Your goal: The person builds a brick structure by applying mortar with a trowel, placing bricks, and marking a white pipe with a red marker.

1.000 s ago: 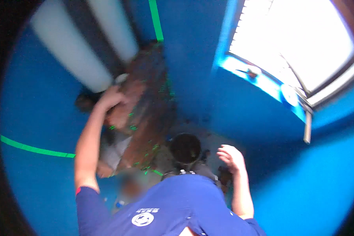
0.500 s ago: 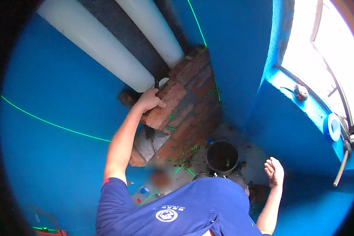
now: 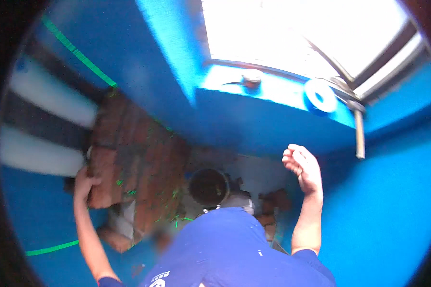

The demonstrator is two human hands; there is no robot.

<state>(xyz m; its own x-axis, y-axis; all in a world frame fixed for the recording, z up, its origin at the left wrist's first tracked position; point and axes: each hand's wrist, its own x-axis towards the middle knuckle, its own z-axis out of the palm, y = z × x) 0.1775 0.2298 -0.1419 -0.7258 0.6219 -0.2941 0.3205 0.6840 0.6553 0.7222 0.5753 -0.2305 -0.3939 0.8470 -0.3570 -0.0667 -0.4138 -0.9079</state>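
Observation:
My left hand (image 3: 85, 185) is at the left, gripping the outer edge of a reddish brick (image 3: 103, 165) on top of a brick wall (image 3: 153, 167). Its thumb lies over the brick's near face; the other fingers are partly hidden behind it. My right hand (image 3: 305, 170) is raised in the air below the window sill. It looks empty, with its fingers loosely bent and apart from anything. Motion smears the picture somewhat.
Two white pipes (image 3: 38, 153) stand behind the bricks. A tape measure (image 3: 252, 79), a blue-and-white roll (image 3: 320, 95) and a hammer (image 3: 359, 129) rest on the sill (image 3: 282, 93). Below are a dark bucket (image 3: 209, 186) and loose bricks (image 3: 275, 203). Green laser lines cross the blue walls.
My view has swung right, so the brick wall and pipes sit farther left and the sill nearer the middle. My left hand stays at the brick; my right hand is higher, closer to the sill.

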